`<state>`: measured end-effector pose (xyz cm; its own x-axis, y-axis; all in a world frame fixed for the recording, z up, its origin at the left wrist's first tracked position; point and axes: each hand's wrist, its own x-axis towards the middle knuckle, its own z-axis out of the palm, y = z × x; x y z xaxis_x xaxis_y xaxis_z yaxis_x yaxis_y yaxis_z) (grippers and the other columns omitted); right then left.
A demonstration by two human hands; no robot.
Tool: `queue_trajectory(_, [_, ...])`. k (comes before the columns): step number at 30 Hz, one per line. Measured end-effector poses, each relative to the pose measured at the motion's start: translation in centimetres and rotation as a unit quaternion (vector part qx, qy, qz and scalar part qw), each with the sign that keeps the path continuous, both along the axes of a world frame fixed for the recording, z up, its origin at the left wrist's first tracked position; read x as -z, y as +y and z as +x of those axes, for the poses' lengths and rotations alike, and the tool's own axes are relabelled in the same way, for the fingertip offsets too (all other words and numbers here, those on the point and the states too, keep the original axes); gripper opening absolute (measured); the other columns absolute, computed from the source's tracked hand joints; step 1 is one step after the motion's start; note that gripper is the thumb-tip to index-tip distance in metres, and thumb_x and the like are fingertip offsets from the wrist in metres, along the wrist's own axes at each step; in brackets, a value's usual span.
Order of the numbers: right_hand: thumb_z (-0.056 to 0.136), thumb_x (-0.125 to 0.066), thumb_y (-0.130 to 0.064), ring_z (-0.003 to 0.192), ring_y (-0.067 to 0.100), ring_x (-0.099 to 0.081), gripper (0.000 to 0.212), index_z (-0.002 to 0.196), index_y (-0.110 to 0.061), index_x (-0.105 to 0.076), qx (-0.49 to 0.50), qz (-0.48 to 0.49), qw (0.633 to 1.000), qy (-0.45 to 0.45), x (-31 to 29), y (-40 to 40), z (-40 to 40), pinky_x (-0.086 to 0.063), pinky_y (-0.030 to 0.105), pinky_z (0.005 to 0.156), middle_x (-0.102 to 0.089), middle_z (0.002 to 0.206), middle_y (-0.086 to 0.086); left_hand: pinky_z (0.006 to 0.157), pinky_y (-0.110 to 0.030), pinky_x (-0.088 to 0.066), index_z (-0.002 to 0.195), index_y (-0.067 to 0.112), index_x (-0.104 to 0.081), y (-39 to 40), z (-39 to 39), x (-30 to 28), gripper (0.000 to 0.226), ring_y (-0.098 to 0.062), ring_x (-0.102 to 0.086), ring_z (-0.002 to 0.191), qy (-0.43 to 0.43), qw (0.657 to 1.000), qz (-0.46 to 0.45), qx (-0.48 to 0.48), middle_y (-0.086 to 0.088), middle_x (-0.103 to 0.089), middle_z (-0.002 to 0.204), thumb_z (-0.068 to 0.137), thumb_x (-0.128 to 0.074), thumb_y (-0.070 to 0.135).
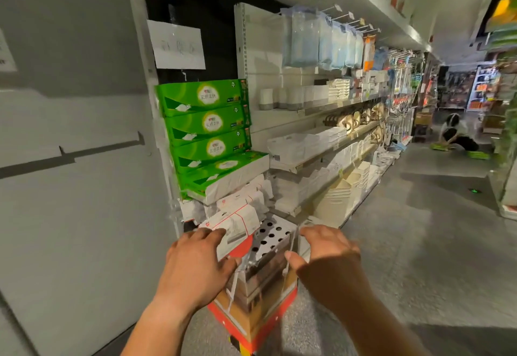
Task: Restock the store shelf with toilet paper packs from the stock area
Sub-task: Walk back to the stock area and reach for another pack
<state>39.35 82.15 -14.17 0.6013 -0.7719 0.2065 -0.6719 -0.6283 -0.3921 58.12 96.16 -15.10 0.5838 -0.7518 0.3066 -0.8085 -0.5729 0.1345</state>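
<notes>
Green tissue packs (204, 120) stand stacked at the end of the store shelf (321, 109), with one more green pack (232, 173) lying flat and tilted on top of white packs (246, 201). A white pack with red print (237, 224) lies lowest, at the front. My left hand (195, 260) rests on its near end, fingers spread over it. My right hand (327, 255) hovers open beside a perforated white box (271, 238), thumb pointing toward it. Both hands sit above a stack of boxes (260, 299) on a red-edged base.
A grey door panel (70, 131) fills the left. The shelf runs along the aisle with white bins, baskets and hanging bags. Far down the aisle a person (456, 134) crouches on the floor. Grey floor (419, 229) stretches to the right.
</notes>
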Motion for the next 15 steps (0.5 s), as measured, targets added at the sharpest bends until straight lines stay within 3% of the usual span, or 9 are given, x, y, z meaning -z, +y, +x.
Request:
queue_trajectory(3, [0.095,-0.05,-0.062,0.144,0.015,-0.031,0.062,0.148,-0.032,-0.041,-0.019,0.003,1.0,0.009,0.9,-6.4,4.2,-0.021,0.044,0.121,-0.04,0.156,-0.007,0.105,-0.04,-0.042,0.148,0.037,-0.045,-5.6,3.4,0.8,0.082,-0.022,-0.05,0.131,0.0,1.0,0.008,-0.021,0.009,-0.054,0.144,0.079,-0.035,0.08])
queue_trajectory(6, [0.095,-0.046,-0.065,0.144,0.016,-0.031,0.065,0.151,-0.032,-0.036,-0.045,0.002,0.998,0.042,1.6,-13.2,8.7,-0.024,0.043,0.119,-0.037,0.157,-0.006,0.101,-0.042,-0.044,0.144,0.036,-0.049,-11.2,6.9,1.8,0.072,-0.023,-0.052,0.127,-0.004,0.999,0.005,-0.048,0.009,-0.058,0.138,0.082,-0.047,0.073])
queue_trajectory(10, [0.097,-0.044,-0.063,0.141,0.015,-0.034,0.063,0.151,-0.032,-0.035,-0.102,-0.011,0.994,0.032,1.7,-22.3,13.4,-0.03,0.041,0.115,-0.039,0.155,-0.008,0.105,-0.041,-0.041,0.148,0.037,-0.044,-18.9,10.7,2.1,0.073,-0.023,-0.05,0.13,-0.011,0.996,0.023,-0.091,0.009,-0.055,0.143,0.084,-0.043,0.074])
queue_trajectory(13, [0.096,-0.043,-0.064,0.138,0.015,-0.037,0.061,0.148,-0.032,-0.041,-0.13,-0.031,0.991,0.021,0.6,-28.8,16.8,-0.033,0.045,0.113,-0.045,0.149,-0.008,0.106,-0.04,-0.04,0.15,0.038,-0.041,-24.1,13.5,1.0,0.071,-0.022,-0.048,0.132,-0.016,0.993,0.012,-0.117,0.01,-0.052,0.146,0.088,-0.046,0.074])
queue_trajectory(15, [0.093,-0.046,-0.062,0.129,0.02,-0.047,0.056,0.138,-0.03,-0.054,-0.123,-0.062,0.99,-0.001,0.1,-32.6,19.6,-0.039,0.046,0.105,-0.056,0.138,-0.004,0.107,-0.04,-0.039,0.15,0.039,-0.041,-27.1,15.4,0.6,0.071,-0.021,-0.047,0.133,-0.018,0.99,0.003,-0.137,0.011,-0.051,0.147,0.089,-0.045,0.075])
